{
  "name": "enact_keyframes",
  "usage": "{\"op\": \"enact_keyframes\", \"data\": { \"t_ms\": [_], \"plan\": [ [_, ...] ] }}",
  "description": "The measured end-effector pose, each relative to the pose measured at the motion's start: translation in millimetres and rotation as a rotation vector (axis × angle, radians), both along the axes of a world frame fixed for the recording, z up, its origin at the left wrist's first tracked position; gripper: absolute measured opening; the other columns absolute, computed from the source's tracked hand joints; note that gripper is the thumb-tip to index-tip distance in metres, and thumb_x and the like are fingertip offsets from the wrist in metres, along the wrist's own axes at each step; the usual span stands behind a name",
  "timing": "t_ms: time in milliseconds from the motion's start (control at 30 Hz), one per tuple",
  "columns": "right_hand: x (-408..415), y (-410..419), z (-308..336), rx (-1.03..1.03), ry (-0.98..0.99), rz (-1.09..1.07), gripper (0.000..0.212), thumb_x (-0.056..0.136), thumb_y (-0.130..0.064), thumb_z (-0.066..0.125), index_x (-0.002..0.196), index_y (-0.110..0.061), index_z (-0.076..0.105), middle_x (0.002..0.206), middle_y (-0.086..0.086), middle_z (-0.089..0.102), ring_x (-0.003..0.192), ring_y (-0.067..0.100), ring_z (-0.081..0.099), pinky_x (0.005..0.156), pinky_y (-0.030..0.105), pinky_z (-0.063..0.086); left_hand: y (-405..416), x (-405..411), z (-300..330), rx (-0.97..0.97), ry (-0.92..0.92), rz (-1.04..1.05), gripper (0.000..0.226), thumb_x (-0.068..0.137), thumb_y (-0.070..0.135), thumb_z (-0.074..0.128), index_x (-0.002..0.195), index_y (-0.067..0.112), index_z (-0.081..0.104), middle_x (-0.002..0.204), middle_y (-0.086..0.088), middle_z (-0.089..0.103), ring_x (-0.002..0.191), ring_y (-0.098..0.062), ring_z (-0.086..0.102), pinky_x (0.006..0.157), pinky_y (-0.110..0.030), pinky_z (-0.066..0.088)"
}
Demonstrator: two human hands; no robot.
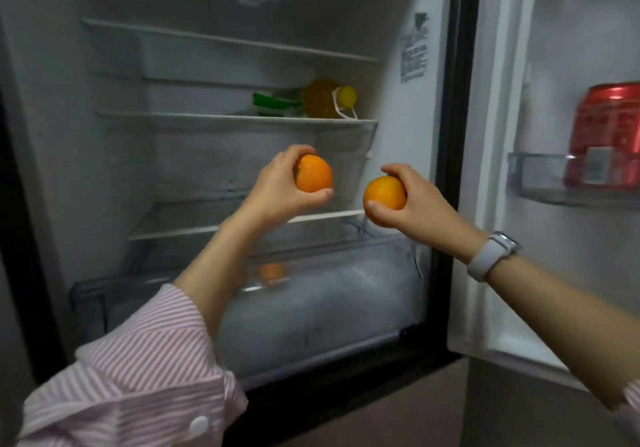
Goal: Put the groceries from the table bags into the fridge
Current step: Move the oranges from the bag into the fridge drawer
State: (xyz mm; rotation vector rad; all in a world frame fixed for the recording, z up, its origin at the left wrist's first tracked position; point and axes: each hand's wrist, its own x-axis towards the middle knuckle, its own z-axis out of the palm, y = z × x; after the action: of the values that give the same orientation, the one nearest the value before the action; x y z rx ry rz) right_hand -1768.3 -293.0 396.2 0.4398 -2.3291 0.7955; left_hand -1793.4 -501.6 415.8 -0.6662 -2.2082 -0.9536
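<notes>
A: Fridge (408, 107) standing open; we are gripping one orange (314, 173) in our left hand (277, 190), another orange (383, 200) in our right hand (420, 204)

B: Both are hovering just above the lower shelf (180, 223), left hand nearer

Two oranges (314, 173) (383, 197) with matt, finely dimpled peel; striped woven cloth sleeve (138, 370) with a glossy plastic button (198, 426). Fridge shelves (242, 119) — clear glass edged in white plastic; crisper drawer (329, 308) of translucent, frosted-looking plastic. Watch strap (486, 261) — smooth, matt, rubbery. Red cans (606, 134) in glossy wrap, in a clear plastic door bin (536, 183).
</notes>
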Motion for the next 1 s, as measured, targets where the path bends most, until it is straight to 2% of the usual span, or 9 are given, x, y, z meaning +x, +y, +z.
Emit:
{"op": "enact_keyframes", "data": {
  "t_ms": [133,233,333,433,633,733,833,1000],
  "plan": [
    [-74.2,-0.9,24.2,0.230,-0.115,0.045,0.063,0.077,-0.038,0.068,0.130,-0.018,0.041,0.130,0.009,0.048,0.112,0.023,0.050,0.087,0.028,0.039,-4.0,-54.0,5.0,-0.241,-0.206,0.060,0.064,0.070,0.034,0.076,0.126,0.024,0.046,0.115,0.002,0.052,0.103,-0.014,0.052,0.083,-0.027,0.042],
    [-118.3,-9.1,22.8,0.368,-0.310,0.109,0.058,0.077,-0.033,0.068,0.127,-0.018,0.044,0.125,0.007,0.052,0.100,0.019,0.051,0.082,0.030,0.045,-9.6,-83.9,-8.0,-0.443,-0.342,0.091,0.066,0.071,0.036,0.075,0.128,0.023,0.044,0.114,0.003,0.050,0.100,-0.012,0.050,0.082,-0.026,0.043],
    [-151.4,-17.2,14.9,0.481,-0.481,0.144,0.056,0.078,-0.030,0.068,0.127,-0.019,0.045,0.121,0.005,0.054,0.098,0.021,0.055,0.082,0.034,0.052,-14.1,-108.6,-27.0,-0.646,-0.405,0.146,0.068,0.070,0.041,0.075,0.128,0.023,0.044,0.117,-0.001,0.055,0.099,-0.014,0.052,0.084,-0.029,0.046],
    [-177.7,-25.4,2.4,0.587,-0.669,0.178,0.057,0.077,-0.027,0.070,0.128,-0.020,0.044,0.112,0.002,0.049,0.095,0.022,0.056,0.078,0.034,0.056,-15.5,-130.0,-49.2,-0.711,-0.438,0.125,0.067,0.070,0.042,0.075,0.127,0.023,0.045,0.117,-0.001,0.056,0.104,-0.018,0.053,0.085,-0.029,0.045],
    [-222.6,-31.5,-40.3,0.668,-0.996,0.190,0.064,0.076,-0.023,0.074,0.130,-0.017,0.041,0.116,0.001,0.046,0.104,0.020,0.051,0.082,0.030,0.051,-8.3,-166.1,-93.0,-0.802,-0.493,0.047,0.071,0.072,0.046,0.072,0.131,0.021,0.041,0.129,-0.003,0.053,0.113,-0.021,0.052,0.092,-0.030,0.044],
    [-239.5,-36.2,-50.9,0.712,-0.998,0.181,0.063,0.075,-0.023,0.074,0.128,-0.017,0.041,0.113,0.001,0.045,0.102,0.020,0.051,0.084,0.032,0.051,-11.4,-186.7,-110.7,-0.755,-0.519,0.110,0.073,0.072,0.049,0.070,0.132,0.022,0.038,0.130,-0.004,0.051,0.114,-0.022,0.050,0.095,-0.035,0.043],
    [-254.5,-41.3,-62.1,0.741,-0.928,0.182,0.067,0.073,-0.029,0.075,0.129,-0.018,0.039,0.121,0.002,0.049,0.106,0.022,0.053,0.088,0.035,0.051,-12.5,-202.9,-128.1,-0.673,-0.515,0.187,0.074,0.072,0.056,0.065,0.132,0.024,0.034,0.129,-0.005,0.049,0.112,-0.023,0.050,0.097,-0.035,0.039],
    [-262.9,-39.5,-84.1,0.778,-0.831,0.167,0.071,0.073,-0.031,0.074,0.132,-0.018,0.036,0.130,0.010,0.041,0.112,0.028,0.050,0.093,0.040,0.048,-5.0,-210.3,-147.7,-0.742,-0.494,0.206,0.075,0.078,0.064,0.053,0.135,0.024,0.026,0.135,-0.006,0.045,0.116,-0.024,0.048,0.105,-0.040,0.029]
  ]
}}
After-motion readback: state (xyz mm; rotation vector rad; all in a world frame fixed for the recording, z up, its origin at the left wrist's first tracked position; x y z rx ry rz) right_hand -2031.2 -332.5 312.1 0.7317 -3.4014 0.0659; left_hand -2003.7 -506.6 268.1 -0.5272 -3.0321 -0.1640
